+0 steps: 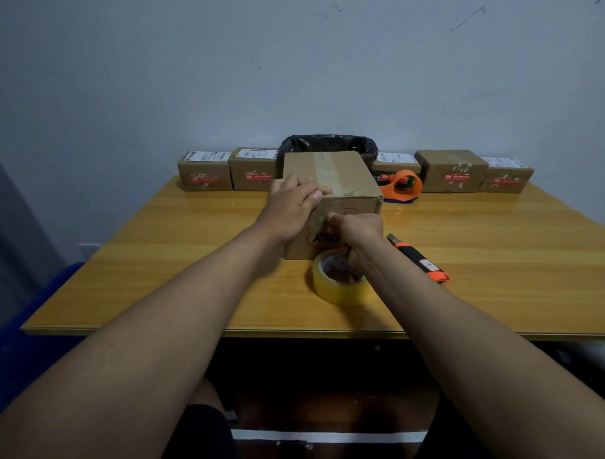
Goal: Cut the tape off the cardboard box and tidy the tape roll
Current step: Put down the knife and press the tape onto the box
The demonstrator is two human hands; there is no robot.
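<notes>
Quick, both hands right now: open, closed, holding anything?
Left hand: open, pressed flat on the cardboard box.
Right hand: closed, pinching tape on the box front.

Table point(165, 268): yellow-orange wood grain, glossy. Cardboard box point(347, 179): plain brown, with a paler strip of clear tape along the top and dark lettering inside a red outline on the near face. Tape roll point(340, 283): translucent yellow, brown core. Utility knife point(420, 259): orange and black, white label. Tape dispenser point(400, 186): orange. Small parcels point(205, 172) at the rear: brown with red labels and white shipping labels. Bin liner point(329, 144): black. Wall point(288, 65): pale grey-blue with dark scuffs.
</notes>
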